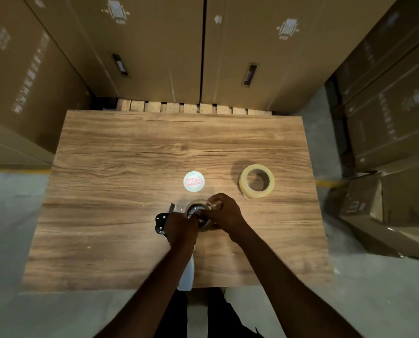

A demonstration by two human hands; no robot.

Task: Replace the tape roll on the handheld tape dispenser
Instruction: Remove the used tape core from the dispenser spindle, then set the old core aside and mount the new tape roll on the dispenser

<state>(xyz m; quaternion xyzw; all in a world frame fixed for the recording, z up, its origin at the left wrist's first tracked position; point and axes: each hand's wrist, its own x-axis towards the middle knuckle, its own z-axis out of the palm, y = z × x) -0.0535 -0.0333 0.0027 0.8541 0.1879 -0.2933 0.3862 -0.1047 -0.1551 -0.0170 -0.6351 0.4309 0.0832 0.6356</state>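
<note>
The handheld tape dispenser (161,222) lies near the table's front middle, its black head and serrated blade pointing left and its white handle reaching toward me. My left hand (181,229) grips the dispenser body. My right hand (224,213) is closed on the nearly spent roll (198,207) that sits on the dispenser's hub. A full roll of clear tape (256,181) lies flat to the right, apart from both hands. A round white label disc (194,181) with red print rests just behind the dispenser.
The wooden table (130,167) stands amid tall cardboard cartons (142,45) at the back and on both sides. Smaller boxes (386,208) sit on the floor at right. A wooden pallet edge (179,107) shows behind the table.
</note>
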